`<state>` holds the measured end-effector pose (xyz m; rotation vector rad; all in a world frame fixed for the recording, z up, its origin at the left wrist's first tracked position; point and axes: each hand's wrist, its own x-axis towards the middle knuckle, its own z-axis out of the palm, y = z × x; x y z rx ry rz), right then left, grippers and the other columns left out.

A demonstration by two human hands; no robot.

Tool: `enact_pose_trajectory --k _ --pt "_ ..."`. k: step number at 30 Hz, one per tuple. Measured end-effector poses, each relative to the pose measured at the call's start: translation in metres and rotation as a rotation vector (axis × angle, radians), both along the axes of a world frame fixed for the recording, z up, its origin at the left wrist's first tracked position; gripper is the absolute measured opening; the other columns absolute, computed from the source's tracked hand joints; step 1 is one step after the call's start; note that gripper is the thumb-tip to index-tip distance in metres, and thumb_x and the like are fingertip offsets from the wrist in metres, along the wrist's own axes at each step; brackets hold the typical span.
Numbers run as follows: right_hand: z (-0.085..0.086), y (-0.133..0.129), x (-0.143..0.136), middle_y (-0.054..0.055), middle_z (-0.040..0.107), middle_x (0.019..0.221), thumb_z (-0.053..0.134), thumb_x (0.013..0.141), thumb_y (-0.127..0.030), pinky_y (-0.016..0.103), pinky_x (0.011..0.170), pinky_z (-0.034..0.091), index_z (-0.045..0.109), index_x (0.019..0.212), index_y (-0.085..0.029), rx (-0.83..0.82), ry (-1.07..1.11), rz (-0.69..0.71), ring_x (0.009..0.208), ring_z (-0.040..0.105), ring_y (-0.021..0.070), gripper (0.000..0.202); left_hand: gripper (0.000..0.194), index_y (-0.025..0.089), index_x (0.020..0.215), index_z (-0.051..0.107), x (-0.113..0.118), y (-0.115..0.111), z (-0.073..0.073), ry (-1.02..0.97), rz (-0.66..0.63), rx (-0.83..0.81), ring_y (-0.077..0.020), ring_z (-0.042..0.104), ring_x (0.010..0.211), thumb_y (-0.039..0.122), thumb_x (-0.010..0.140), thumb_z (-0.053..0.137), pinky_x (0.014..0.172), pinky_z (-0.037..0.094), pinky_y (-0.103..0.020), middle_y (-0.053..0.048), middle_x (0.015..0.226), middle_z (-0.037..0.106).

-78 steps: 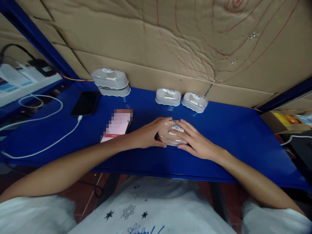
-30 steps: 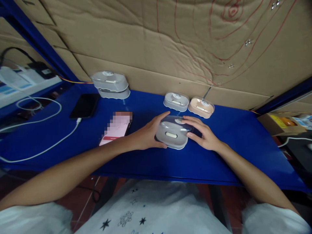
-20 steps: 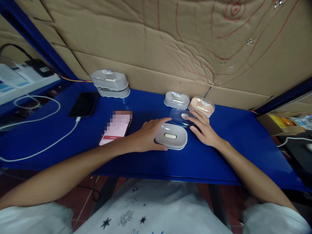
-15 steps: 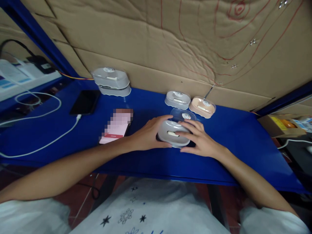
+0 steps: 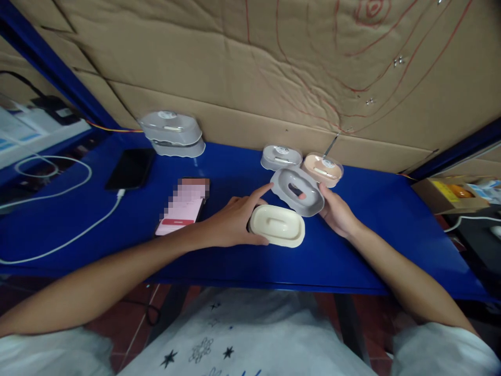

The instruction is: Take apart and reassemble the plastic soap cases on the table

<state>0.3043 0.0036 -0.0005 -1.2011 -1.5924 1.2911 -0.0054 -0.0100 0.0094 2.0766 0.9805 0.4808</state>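
Note:
A cream oval dish (image 5: 277,225) sits low in front of me, with my left hand (image 5: 238,222) gripping its left end between thumb and fingers. My right hand (image 5: 340,211) holds a grey oval tray (image 5: 311,201) by its right end, tilted, just above and behind the cream dish. Through the slot in the tray's middle a fingertip shows. Behind the tray stand a grey lidded box (image 5: 281,157) and a peach lidded box (image 5: 323,169). The clear lid seen earlier is hidden or cannot be made out.
Two stacked grey boxes (image 5: 174,130) stand at the back left. A black phone (image 5: 131,168) with a white cable and a lit phone (image 5: 183,203) lie on the blue table (image 5: 235,266). Cardboard (image 5: 195,57) rises behind; an open carton (image 5: 450,196) is at the right.
The grey tray has come off the cream dish and moved back and right in my right hand. The cream dish is now uncovered, with my left hand still at its left end.

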Motion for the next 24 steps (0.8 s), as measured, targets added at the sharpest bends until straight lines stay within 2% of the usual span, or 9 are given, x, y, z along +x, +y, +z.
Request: enact_pose_trajectory --k 4,7,10,12,14,16,18,21,24 --pt "-0.005 0.009 0.006 0.011 0.077 0.130 0.024 0.107 -0.072 0.049 0.092 0.066 0.041 0.163 -0.028 -0.005 0.077 0.013 0.113 0.076 0.0304 0.073 0.088 0.024 0.154 0.045 0.001 0.005 0.012 -0.279 0.118 -0.487 -0.0325 0.073 0.106 0.075 0.086 0.068 0.086 0.054 -0.044 -0.012 0.117 0.078" --pt "-0.007 0.011 0.007 0.011 0.077 0.131 0.021 0.106 -0.073 0.050 0.092 0.066 0.038 0.164 -0.029 0.019 0.044 0.033 0.113 0.076 0.0303 0.074 0.076 0.022 0.135 0.060 0.000 0.008 0.015 -0.367 0.143 -0.679 -0.0298 0.074 0.095 0.084 0.090 0.054 0.073 0.054 -0.039 -0.012 0.109 0.077" --pt "-0.003 0.004 0.004 0.009 0.079 0.122 0.026 0.108 -0.070 0.050 0.094 0.065 0.060 0.148 -0.029 0.093 -0.039 0.014 0.113 0.075 0.0308 0.067 0.092 0.023 0.150 0.043 -0.001 0.008 0.008 -0.311 0.165 -0.440 -0.0315 0.072 0.109 0.075 0.081 0.075 0.089 0.055 -0.046 -0.013 0.120 0.074" --pt "0.002 -0.003 0.002 0.009 0.079 0.118 0.039 0.108 -0.065 0.049 0.096 0.063 0.075 0.126 -0.027 0.264 -0.162 0.072 0.111 0.075 0.0302 0.056 0.117 0.025 0.161 0.026 -0.001 0.007 0.000 -0.248 0.153 -0.166 -0.0345 0.065 0.125 0.064 0.071 0.090 0.106 0.050 -0.052 -0.016 0.136 0.067" --pt "0.007 -0.010 -0.001 0.010 0.076 0.118 0.056 0.105 -0.056 0.049 0.100 0.060 0.079 0.113 -0.025 0.506 -0.323 0.197 0.113 0.073 0.0293 0.040 0.132 0.027 0.166 0.013 -0.001 0.006 -0.008 -0.197 0.113 0.002 -0.0370 0.058 0.136 0.058 0.067 0.094 0.116 0.043 -0.057 -0.018 0.145 0.060" --pt "0.010 -0.017 -0.003 0.011 0.074 0.124 0.066 0.101 -0.047 0.050 0.105 0.057 0.076 0.119 -0.024 0.718 -0.480 0.323 0.120 0.070 0.0295 0.032 0.134 0.028 0.168 0.006 -0.001 0.006 -0.015 -0.168 0.069 0.045 -0.0388 0.055 0.140 0.058 0.070 0.093 0.117 0.042 -0.059 -0.020 0.152 0.054" --pt "0.011 -0.021 -0.006 0.013 0.072 0.132 0.069 0.100 -0.041 0.053 0.111 0.053 0.070 0.133 -0.023 0.834 -0.584 0.412 0.129 0.066 0.0300 0.038 0.137 0.029 0.170 0.003 -0.001 0.007 -0.020 -0.152 0.036 0.068 -0.0409 0.052 0.144 0.056 0.070 0.094 0.118 0.041 -0.060 -0.022 0.160 0.047" --pt "0.005 -0.024 -0.011 0.013 0.068 0.142 0.065 0.103 -0.037 0.054 0.118 0.048 0.061 0.145 -0.023 0.877 -0.635 0.478 0.138 0.061 0.0290 0.045 0.132 0.032 0.170 0.008 -0.002 0.008 -0.023 -0.056 0.011 0.134 -0.0441 0.041 0.153 0.052 0.072 0.094 0.122 0.035 -0.064 -0.021 0.169 0.037" --pt "-0.001 -0.026 -0.015 0.011 0.066 0.147 0.060 0.107 -0.038 0.062 0.128 0.033 0.057 0.149 -0.027 0.903 -0.715 0.492 0.146 0.056 0.0288 0.044 0.121 0.033 0.170 0.015 -0.003 0.007 -0.022 0.036 -0.037 0.183 -0.0424 0.037 0.155 0.047 0.078 0.091 0.123 0.033 -0.063 -0.019 0.169 0.037"
